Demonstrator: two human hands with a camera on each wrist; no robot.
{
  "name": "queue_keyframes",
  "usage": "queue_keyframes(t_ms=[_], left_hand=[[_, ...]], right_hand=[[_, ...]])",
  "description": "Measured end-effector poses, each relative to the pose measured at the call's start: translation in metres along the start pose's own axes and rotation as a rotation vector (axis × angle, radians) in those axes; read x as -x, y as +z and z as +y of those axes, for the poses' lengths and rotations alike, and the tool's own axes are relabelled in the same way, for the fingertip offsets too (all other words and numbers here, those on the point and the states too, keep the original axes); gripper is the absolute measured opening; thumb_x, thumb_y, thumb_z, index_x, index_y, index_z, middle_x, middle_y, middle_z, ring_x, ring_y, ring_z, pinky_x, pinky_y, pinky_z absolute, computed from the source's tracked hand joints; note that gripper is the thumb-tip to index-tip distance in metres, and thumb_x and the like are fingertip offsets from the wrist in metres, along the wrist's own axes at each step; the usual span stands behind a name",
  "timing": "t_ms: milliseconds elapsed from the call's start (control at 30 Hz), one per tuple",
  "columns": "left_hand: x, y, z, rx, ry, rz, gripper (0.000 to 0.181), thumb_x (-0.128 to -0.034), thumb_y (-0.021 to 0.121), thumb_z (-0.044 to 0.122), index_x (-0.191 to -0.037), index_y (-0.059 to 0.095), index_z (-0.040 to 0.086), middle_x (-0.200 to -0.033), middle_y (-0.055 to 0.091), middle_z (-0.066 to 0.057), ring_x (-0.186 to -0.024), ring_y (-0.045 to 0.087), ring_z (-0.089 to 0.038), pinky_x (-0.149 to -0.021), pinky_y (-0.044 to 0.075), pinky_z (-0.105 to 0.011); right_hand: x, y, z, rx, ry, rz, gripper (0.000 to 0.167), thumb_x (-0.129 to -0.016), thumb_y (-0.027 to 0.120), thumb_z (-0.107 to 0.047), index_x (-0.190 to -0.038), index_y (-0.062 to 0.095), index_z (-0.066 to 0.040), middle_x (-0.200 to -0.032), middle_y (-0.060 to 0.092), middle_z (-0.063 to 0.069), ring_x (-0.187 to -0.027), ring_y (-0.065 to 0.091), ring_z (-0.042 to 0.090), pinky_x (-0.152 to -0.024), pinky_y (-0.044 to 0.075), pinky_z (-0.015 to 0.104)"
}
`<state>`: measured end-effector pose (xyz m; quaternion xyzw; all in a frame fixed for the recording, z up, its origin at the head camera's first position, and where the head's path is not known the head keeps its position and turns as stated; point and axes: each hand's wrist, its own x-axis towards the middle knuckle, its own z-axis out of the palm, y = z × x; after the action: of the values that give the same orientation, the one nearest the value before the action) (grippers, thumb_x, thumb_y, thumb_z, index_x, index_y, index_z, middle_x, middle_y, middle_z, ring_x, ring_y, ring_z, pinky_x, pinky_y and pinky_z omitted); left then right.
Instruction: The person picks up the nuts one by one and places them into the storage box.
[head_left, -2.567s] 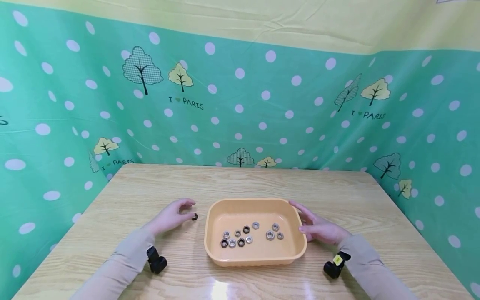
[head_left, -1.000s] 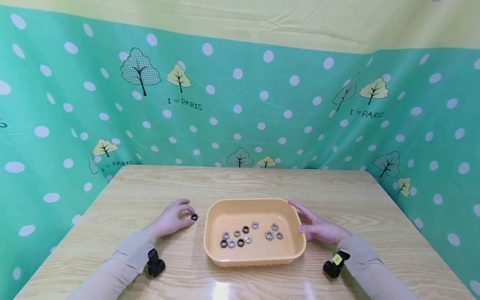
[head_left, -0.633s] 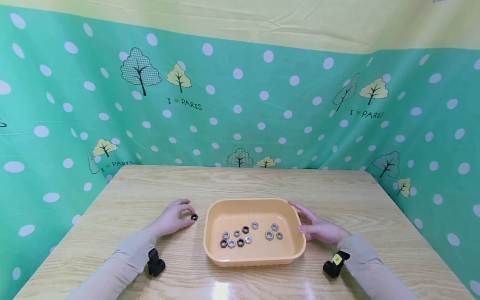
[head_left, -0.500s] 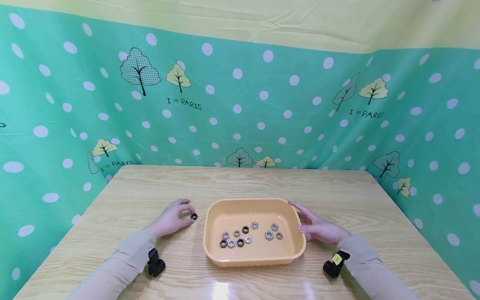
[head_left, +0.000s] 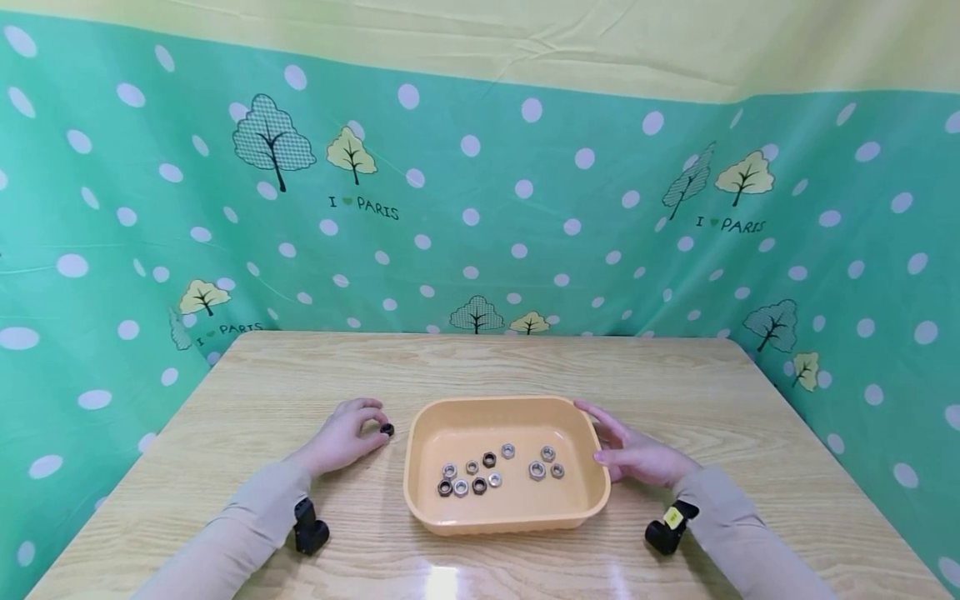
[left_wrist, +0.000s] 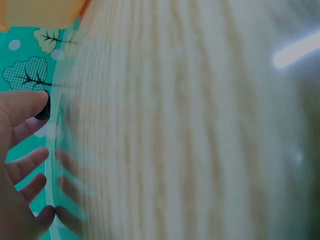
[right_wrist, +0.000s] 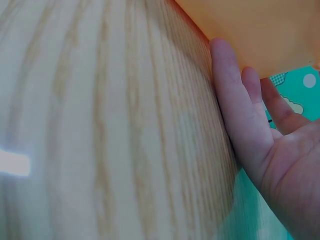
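In the head view, my left hand [head_left: 341, 437] pinches a black hex nut [head_left: 387, 429] between thumb and index finger, left of an orange-yellow plastic tray [head_left: 502, 526]. The left wrist view shows the same black nut [left_wrist: 46, 107] at the fingertips, with the other fingers spread near the tabletop. Silver nuts [head_left: 537, 470] and black nuts [head_left: 479, 486], several in all, lie scattered on the tray's floor. My right hand [head_left: 641, 457] rests against the tray's right side. Its fairly straight fingers [right_wrist: 227, 75] touch the outer wall in the right wrist view.
Everything stands on a light wood-grain table [head_left: 315, 358]. A green dotted curtain [head_left: 450, 250] hangs behind and at both sides. Black wrist cameras [head_left: 309, 527] are strapped at both sleeves. Light glares off the table's front.
My left thumb and index finger have closed on the black nut, which now appears tilted and slightly shifted. The right hand and tray stay in place; the head view has shifted a little.
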<state>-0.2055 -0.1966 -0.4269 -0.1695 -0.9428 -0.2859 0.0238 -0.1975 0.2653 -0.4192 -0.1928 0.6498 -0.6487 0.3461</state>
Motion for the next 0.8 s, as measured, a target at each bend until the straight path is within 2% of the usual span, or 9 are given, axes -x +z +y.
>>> queue_keyframes(t_ms=[133,267,500,800], left_hand=[[0.000,-0.002,0.001,0.084,-0.003,0.022,0.013,-0.0866,0.068,0.017,-0.096,0.066,0.008,-0.129,0.052,-0.021,-0.121,0.043,-0.043,-0.104,0.035,-0.061],[-0.001,-0.003,0.002,0.130,0.005,0.056,0.015,-0.0852,0.069,0.013,-0.098,0.067,0.005,-0.128,0.053,-0.021,-0.122,0.044,-0.044,-0.106,0.034,-0.060],[-0.002,-0.006,0.007,0.151,0.031,0.106,0.014,-0.0831,0.070,0.009,-0.096,0.068,0.005,-0.124,0.055,-0.020,-0.120,0.048,-0.043,-0.106,0.035,-0.059],[-0.003,-0.009,0.011,0.185,0.024,0.124,0.012,-0.0835,0.069,0.009,-0.095,0.067,0.006,-0.125,0.055,-0.019,-0.121,0.047,-0.041,-0.107,0.035,-0.057]], right_hand=[[0.000,0.000,-0.001,0.002,0.003,0.004,0.083,-0.094,0.052,-0.008,-0.152,-0.005,-0.025,-0.151,-0.007,0.033,-0.122,0.049,0.035,-0.091,0.051,0.053],[0.000,0.000,-0.001,0.001,-0.001,0.002,0.083,-0.094,0.052,-0.007,-0.152,-0.005,-0.025,-0.152,-0.008,0.032,-0.122,0.050,0.035,-0.091,0.051,0.053],[0.001,0.001,0.000,0.010,-0.005,0.002,0.083,-0.095,0.051,-0.007,-0.152,-0.007,-0.024,-0.151,-0.009,0.033,-0.121,0.051,0.034,-0.090,0.052,0.052],[0.000,0.000,0.001,0.000,-0.007,0.000,0.083,-0.095,0.051,-0.006,-0.152,-0.007,-0.023,-0.152,-0.009,0.032,-0.120,0.052,0.034,-0.090,0.052,0.052]])
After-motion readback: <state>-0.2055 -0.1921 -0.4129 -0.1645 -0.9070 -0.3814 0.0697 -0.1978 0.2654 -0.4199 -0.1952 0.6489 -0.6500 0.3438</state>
